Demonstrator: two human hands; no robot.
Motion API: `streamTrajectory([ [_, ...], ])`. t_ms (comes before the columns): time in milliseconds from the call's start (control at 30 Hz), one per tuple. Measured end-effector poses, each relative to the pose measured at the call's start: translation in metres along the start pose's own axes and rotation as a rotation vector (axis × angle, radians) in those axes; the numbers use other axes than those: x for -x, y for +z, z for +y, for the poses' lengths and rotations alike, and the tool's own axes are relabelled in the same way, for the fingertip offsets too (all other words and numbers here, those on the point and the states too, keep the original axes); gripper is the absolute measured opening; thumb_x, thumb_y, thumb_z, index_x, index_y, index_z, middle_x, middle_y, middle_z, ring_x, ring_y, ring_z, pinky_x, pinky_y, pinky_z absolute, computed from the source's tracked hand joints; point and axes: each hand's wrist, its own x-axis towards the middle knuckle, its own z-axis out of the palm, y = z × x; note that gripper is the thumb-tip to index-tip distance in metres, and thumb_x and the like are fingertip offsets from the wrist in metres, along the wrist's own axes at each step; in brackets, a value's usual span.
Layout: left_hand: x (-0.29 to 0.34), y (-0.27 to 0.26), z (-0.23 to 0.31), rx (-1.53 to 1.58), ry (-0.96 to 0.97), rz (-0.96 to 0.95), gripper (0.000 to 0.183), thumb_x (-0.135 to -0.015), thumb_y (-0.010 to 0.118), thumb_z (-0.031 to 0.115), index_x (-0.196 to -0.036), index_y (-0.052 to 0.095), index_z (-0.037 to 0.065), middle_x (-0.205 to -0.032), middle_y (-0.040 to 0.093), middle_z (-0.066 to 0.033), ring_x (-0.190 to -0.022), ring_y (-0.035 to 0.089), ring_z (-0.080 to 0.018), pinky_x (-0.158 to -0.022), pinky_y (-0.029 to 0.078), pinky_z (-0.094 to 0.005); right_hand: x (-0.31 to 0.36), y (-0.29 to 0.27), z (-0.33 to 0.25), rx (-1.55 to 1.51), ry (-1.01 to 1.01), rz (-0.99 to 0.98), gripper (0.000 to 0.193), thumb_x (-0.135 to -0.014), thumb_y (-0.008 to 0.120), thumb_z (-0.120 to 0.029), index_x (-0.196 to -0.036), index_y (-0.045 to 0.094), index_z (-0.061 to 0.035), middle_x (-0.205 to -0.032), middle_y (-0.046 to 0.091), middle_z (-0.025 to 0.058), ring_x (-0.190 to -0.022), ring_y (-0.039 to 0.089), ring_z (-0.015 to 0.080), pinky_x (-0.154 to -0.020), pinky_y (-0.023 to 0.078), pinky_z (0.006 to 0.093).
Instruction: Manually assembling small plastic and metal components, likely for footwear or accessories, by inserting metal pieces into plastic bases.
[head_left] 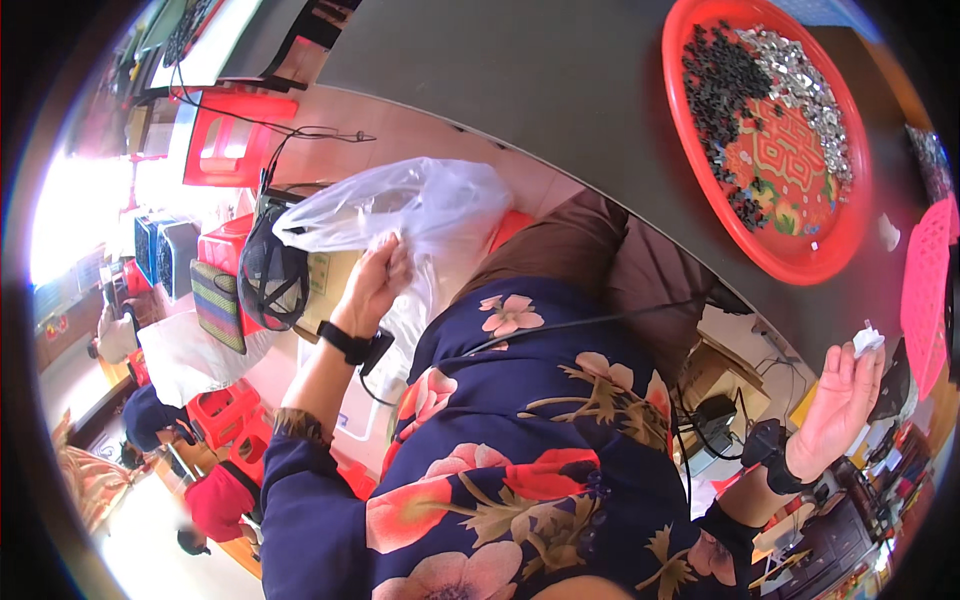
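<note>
My left hand (378,275) is closed on the edge of a clear plastic bag (440,195), which hangs over the side of my lap and puffs out at the top. Off to the right, my right hand (848,392) is raised beside the table, with a small white crumpled piece (868,340) pinched at its fingertips. Whether that piece is paper or plastic I cannot tell. On the table lies a round red tray (735,235) with a patterned bottom. It carries a heap of small black parts (715,90) and a heap of small silvery metal parts (800,75).
The dark table (520,75) runs across the top. A pink perforated basket (928,295) stands at the right, near a white scrap (888,232). Red stools (225,150) and a black fan-like round thing (272,270) are at the left. Other people (215,505) sit farther back.
</note>
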Motion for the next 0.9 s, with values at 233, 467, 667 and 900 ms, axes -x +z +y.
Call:
streamTrajectory([
  [233,-0.069,0.063,0.019,0.218,-0.15,-0.181,0.026,-0.102,0.038,0.019,-0.078,0.042,0.011,-0.062,0.036,0.0014,-0.049,0.031,-0.0111,-0.047,0.031,-0.0242,0.011,0.003,-0.006,0.02,-0.041,0.131,0.023,-0.092,0.056,-0.008,-0.114,0.055,0.0005,-0.095,0.056,0.0024,-0.07,0.041,0.0091,-0.074,0.038,0.0281],
  [467,-0.106,0.12,0.017,0.038,-0.289,-0.13,0.021,-0.1,0.036,0.012,-0.081,0.045,0.008,-0.063,0.037,0.0005,-0.05,0.034,-0.0118,-0.046,0.03,-0.0244,0.017,0.01,-0.003,-0.024,-0.021,0.058,0.023,-0.092,0.056,-0.008,-0.114,0.055,0.001,-0.094,0.057,0.0025,-0.068,0.041,0.0085,-0.069,0.036,0.0273],
  [667,-0.124,0.17,0.026,-0.076,0.058,-0.179,0.013,-0.094,0.046,0.008,-0.085,0.055,0.006,-0.071,0.052,-0.0046,-0.057,0.044,-0.0148,-0.051,0.035,-0.0267,0.027,0.008,-0.004,-0.03,-0.043,0.083,0.024,-0.092,0.057,-0.007,-0.115,0.055,0.0003,-0.096,0.06,0.0036,-0.071,0.046,0.009,-0.068,0.038,0.0277],
  [900,-0.082,0.201,0.031,0.037,0.02,-0.127,0.013,-0.093,0.049,0.01,-0.082,0.054,0.005,-0.07,0.052,-0.0033,-0.056,0.042,-0.0137,-0.049,0.031,-0.0272,0.039,0.001,-0.009,-0.037,-0.026,0.073,0.024,-0.092,0.057,-0.007,-0.115,0.057,-0.0001,-0.096,0.062,0.0043,-0.074,0.052,0.0101,-0.072,0.042,0.0285],
])
